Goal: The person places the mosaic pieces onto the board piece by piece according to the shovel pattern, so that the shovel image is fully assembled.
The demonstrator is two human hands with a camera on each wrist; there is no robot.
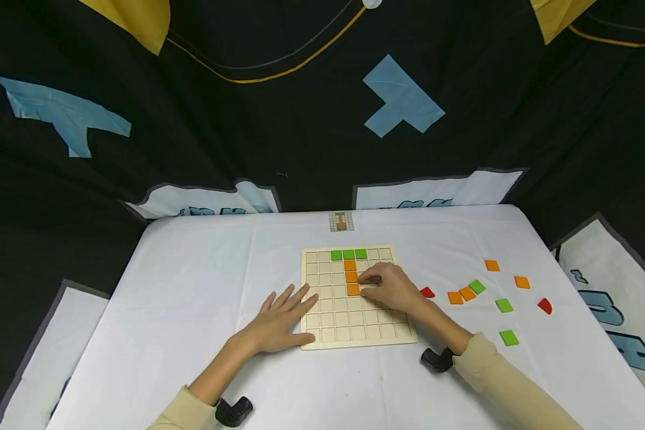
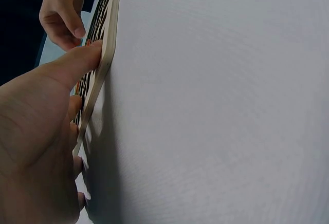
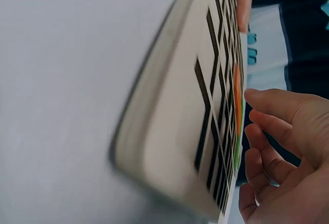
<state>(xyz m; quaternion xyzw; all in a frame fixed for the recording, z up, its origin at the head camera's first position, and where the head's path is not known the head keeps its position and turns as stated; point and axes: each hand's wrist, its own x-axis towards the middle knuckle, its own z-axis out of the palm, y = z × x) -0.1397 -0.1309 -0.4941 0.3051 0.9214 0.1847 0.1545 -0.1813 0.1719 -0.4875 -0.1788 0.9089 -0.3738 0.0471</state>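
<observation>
Well, leftmost a dark curtain point(image 1: 43, 197) borders the white tablecloth point(image 1: 188, 280), which stretches wide up to my left hand point(image 1: 279, 325), fingers spread straight across the left edge of the grid board point(image 1: 341, 305); over the board, my right hand point(image 1: 391, 289) bends loosely, thumb and fingertips apart, beside orange tiles point(image 1: 351, 277); farther right lie loose tiles point(image 1: 504, 306), then blue lettering point(image 1: 635, 352) I can't read

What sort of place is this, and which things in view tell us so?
Perhaps a makeshift activity or filming corner, though I can't be sure: a dark patterned cloth hangs behind a white-covered table, on which lies a gridded board with green and orange tiles.
</observation>
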